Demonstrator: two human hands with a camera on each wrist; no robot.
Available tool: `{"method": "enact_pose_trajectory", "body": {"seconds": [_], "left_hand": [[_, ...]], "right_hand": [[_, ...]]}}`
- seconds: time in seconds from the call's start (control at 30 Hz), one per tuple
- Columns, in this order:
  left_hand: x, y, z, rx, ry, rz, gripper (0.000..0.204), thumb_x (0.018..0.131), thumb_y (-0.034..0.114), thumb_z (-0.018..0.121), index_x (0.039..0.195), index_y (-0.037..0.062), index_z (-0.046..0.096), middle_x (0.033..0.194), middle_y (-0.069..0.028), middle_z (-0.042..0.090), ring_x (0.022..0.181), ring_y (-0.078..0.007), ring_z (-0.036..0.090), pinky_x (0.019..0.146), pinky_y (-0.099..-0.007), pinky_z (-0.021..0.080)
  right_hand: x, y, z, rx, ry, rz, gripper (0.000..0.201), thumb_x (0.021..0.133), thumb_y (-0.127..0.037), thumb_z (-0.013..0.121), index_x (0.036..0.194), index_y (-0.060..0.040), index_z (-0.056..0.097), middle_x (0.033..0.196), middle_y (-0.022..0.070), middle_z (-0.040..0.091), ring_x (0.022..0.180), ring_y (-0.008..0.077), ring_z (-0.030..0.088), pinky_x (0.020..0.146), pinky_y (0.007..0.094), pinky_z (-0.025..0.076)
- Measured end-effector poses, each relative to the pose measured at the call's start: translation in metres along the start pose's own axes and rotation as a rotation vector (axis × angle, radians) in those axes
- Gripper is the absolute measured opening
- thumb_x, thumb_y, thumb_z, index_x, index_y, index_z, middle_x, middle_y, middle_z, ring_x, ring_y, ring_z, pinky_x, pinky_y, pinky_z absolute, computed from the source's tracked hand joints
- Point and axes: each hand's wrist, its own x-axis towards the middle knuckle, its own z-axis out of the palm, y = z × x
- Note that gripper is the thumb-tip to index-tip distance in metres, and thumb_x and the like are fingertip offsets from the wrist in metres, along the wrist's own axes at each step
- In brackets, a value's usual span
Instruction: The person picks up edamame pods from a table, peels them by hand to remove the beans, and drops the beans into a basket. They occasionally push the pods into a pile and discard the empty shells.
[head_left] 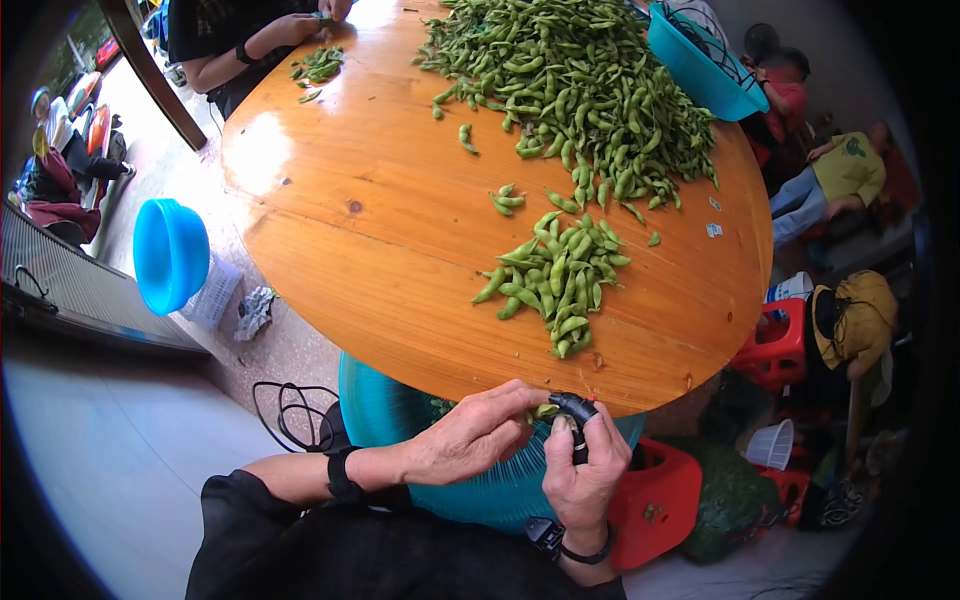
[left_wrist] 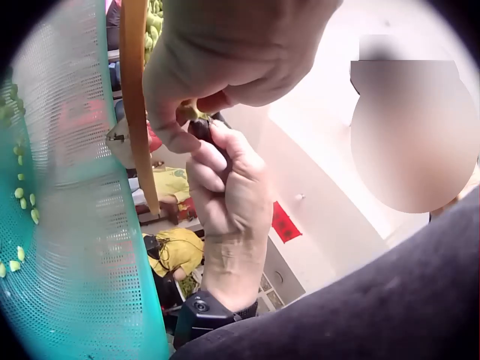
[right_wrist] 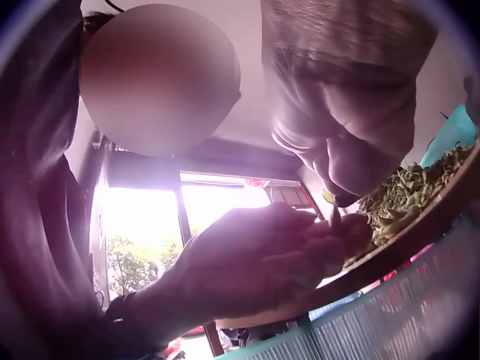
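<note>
In the head view, my left hand (head_left: 475, 435) pinches a green soybean pod (head_left: 543, 411) between thumb and fingers. My right hand (head_left: 588, 470) grips a small black curved tool (head_left: 575, 405), its head right at the pod; its exact kind is not shown. Both hands meet at the table's near edge, above a turquoise mesh basket (head_left: 362, 405). Shelled green beans (left_wrist: 20, 193) lie in that basket in the left wrist view. A small pile of pods (head_left: 560, 275) sits on the table just beyond my hands.
A large heap of pods (head_left: 570, 80) covers the far side of the wooden table (head_left: 350, 270), beside a blue basin (head_left: 700, 65). Another person's hand (head_left: 290, 30) works near a few pods at the far left. A red stool (head_left: 655, 500) stands to my right, a blue tub (head_left: 170, 255) at left.
</note>
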Motion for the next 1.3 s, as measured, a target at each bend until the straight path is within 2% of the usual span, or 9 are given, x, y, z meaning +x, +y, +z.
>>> {"method": "enact_pose_trajectory", "body": {"seconds": [0.13, 0.27, 0.5, 0.57, 0.7, 0.77, 1.03, 1.1, 1.3], "left_hand": [[-0.002, 0.004, -0.011, -0.199, -0.164, -0.31, 0.021, 0.106, 0.015, 0.047, 0.117, 0.0005, 0.057, 0.078, -0.0003, 0.053, 0.065, -0.0069, 0.048, 0.057, -0.0227, 0.04], [-0.004, 0.004, -0.008, -0.278, -0.037, -0.277, 0.028, 0.104, 0.028, 0.053, 0.096, 0.0027, 0.062, 0.066, 0.0034, 0.049, 0.058, -0.0041, 0.043, 0.05, -0.0219, 0.035], [-0.001, 0.001, -0.004, -0.179, 0.021, -0.128, 0.02, 0.101, 0.022, 0.059, 0.099, 0.0021, 0.064, 0.072, 0.0039, 0.055, 0.062, -0.0036, 0.043, 0.053, -0.0212, 0.036], [-0.001, 0.007, -0.004, 0.201, 0.076, 0.027, 0.02, 0.1, 0.021, 0.061, 0.096, 0.0019, 0.063, 0.072, 0.0022, 0.056, 0.063, -0.0047, 0.043, 0.054, -0.0221, 0.036], [-0.001, -0.001, -0.004, 0.118, 0.084, 0.023, 0.019, 0.099, 0.022, 0.063, 0.094, 0.0033, 0.063, 0.07, 0.0006, 0.056, 0.062, -0.0053, 0.044, 0.054, -0.0217, 0.035], [-0.002, -0.001, -0.01, -0.552, -0.091, -0.38, 0.018, 0.099, 0.021, 0.062, 0.091, 0.005, 0.061, 0.07, -0.0019, 0.057, 0.06, -0.0073, 0.045, 0.052, -0.0219, 0.033], [-0.001, -0.009, -0.008, -0.901, -0.17, -0.399, 0.017, 0.1, 0.021, 0.06, 0.091, 0.0056, 0.059, 0.074, -0.0032, 0.06, 0.057, -0.0107, 0.047, 0.05, -0.0232, 0.033], [-0.002, -0.002, -0.011, -0.086, -0.099, -0.191, 0.018, 0.096, 0.019, 0.066, 0.096, 0.0026, 0.06, 0.075, -0.004, 0.061, 0.061, -0.0123, 0.053, 0.053, -0.0262, 0.041], [-0.001, 0.002, -0.012, 0.376, 0.015, 0.147, 0.028, 0.093, 0.018, 0.068, 0.109, -0.0028, 0.06, 0.076, -0.0169, 0.059, 0.071, -0.032, 0.061, 0.063, -0.0404, 0.048]], "right_hand": [[0.001, 0.006, -0.011, 0.266, -0.073, 0.211, 0.016, 0.087, -0.003, 0.063, 0.101, 0.0041, 0.065, 0.074, 0.0088, 0.06, 0.057, 0.0161, 0.058, 0.052, 0.0287, 0.045], [0.002, 0.004, -0.015, 0.632, -0.128, 0.379, 0.022, 0.093, -0.003, 0.058, 0.112, 0.0052, 0.066, 0.065, 0.001, 0.054, 0.052, 0.0051, 0.048, 0.046, 0.0219, 0.037], [-0.001, 0.01, -0.016, 0.912, -0.281, 0.554, 0.028, 0.096, -0.002, 0.056, 0.121, 0.0062, 0.063, 0.063, 0.0, 0.052, 0.052, 0.0039, 0.044, 0.045, 0.0203, 0.033], [-0.001, 0.009, -0.015, 0.896, -0.28, 0.54, 0.027, 0.095, -0.002, 0.056, 0.12, 0.0062, 0.064, 0.063, 0.0002, 0.053, 0.052, 0.0041, 0.045, 0.046, 0.0203, 0.033], [-0.001, 0.013, -0.013, 0.828, -0.293, 0.43, 0.023, 0.095, -0.001, 0.057, 0.115, 0.0062, 0.065, 0.066, 0.001, 0.054, 0.052, 0.0048, 0.046, 0.046, 0.0206, 0.034], [-0.001, 0.016, -0.014, 0.863, -0.31, 0.423, 0.022, 0.095, -0.002, 0.057, 0.114, 0.0062, 0.065, 0.067, 0.0011, 0.055, 0.053, 0.0048, 0.046, 0.046, 0.0206, 0.034], [0.002, 0.018, -0.013, 1.049, -0.314, 0.475, 0.019, 0.096, -0.004, 0.057, 0.11, 0.0057, 0.065, 0.068, 0.0004, 0.055, 0.054, 0.0047, 0.047, 0.046, 0.0202, 0.033], [-0.001, 0.017, -0.011, 0.93, -0.318, 0.549, 0.019, 0.095, -0.004, 0.057, 0.109, 0.0057, 0.065, 0.068, 0.0001, 0.055, 0.054, 0.0046, 0.047, 0.047, 0.02, 0.034], [0.001, 0.004, -0.012, 0.704, -0.323, 0.486, 0.014, 0.094, -0.004, 0.056, 0.101, 0.0063, 0.064, 0.066, 0.0012, 0.055, 0.053, 0.0045, 0.047, 0.046, 0.0208, 0.035]]}}
